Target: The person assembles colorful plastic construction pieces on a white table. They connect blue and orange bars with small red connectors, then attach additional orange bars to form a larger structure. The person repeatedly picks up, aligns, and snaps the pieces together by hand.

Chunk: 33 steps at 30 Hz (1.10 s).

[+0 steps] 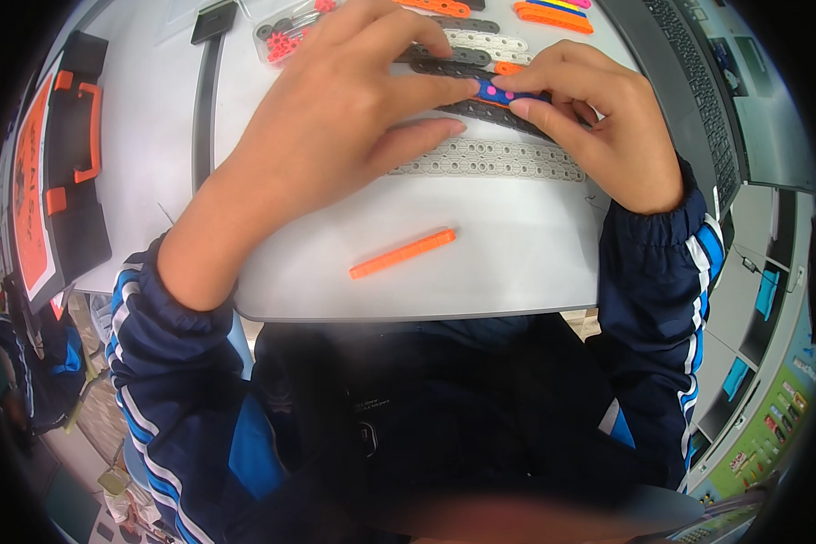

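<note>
A blue beam (pixel 484 93) with pink pegs in it sits at the far middle of the white table. My right hand (pixel 612 113) pinches its right end between thumb and fingers. The index fingertip of my left hand (pixel 340 104) touches the beam's left end. That hand's thumb is stretched out, apart from the beam. A thin orange edge shows under the blue beam. Dark grey beams (pixel 494 114) with holes lie beneath and beside it. Closer to me are light grey perforated beams (pixel 490 160), partly hidden by my left hand. A single orange beam (pixel 403 253) rests near the front edge.
Behind my left hand is a clear box (pixel 265 47) with pink gears. Orange, yellow and blue beams (pixel 553 16) lie at the far right. A laptop (pixel 698 95) borders the table's right side. A black case (pixel 77 181) with an orange handle stands at left.
</note>
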{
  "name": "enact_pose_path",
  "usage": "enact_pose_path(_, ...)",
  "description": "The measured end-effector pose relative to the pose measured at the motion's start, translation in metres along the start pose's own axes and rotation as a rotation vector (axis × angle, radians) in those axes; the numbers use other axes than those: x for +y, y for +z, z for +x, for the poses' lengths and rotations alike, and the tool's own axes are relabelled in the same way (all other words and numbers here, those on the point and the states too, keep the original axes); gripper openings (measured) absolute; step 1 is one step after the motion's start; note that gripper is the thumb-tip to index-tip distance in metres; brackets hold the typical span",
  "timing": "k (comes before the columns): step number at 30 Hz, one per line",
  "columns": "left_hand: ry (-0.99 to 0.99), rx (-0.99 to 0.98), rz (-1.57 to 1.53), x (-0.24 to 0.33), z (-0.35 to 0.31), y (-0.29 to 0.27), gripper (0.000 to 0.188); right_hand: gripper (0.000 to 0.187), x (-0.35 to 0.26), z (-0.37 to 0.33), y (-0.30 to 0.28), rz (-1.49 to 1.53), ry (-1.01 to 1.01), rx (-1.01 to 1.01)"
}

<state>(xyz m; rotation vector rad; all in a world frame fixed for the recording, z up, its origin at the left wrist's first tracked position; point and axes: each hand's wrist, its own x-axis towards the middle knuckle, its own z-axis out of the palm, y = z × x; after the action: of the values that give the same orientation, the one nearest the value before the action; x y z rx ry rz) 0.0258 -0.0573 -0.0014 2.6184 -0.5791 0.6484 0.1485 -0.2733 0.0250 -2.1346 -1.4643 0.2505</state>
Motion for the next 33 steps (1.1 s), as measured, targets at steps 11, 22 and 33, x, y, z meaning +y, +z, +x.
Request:
enact_pose_path(11, 0.005, 0.001, 0.001, 0.0016, 0.0013, -0.0008, 0.032, 0.021, 0.0021, 0.0005, 0.0036, -0.011, 0.000, 0.021)
enact_pose_path(22, -0.064, 0.035, -0.034, 0.0003, 0.0009, -0.0041, 0.040, 0.023, 0.0017, 0.0034, 0.0000, 0.029, -0.050, 0.101)
enact_pose_path(33, -0.037, -0.034, -0.058, -0.0002, 0.0005, -0.0020, 0.034, 0.020, 0.0033, 0.0004, 0.0055, -0.011, -0.034, 0.048)
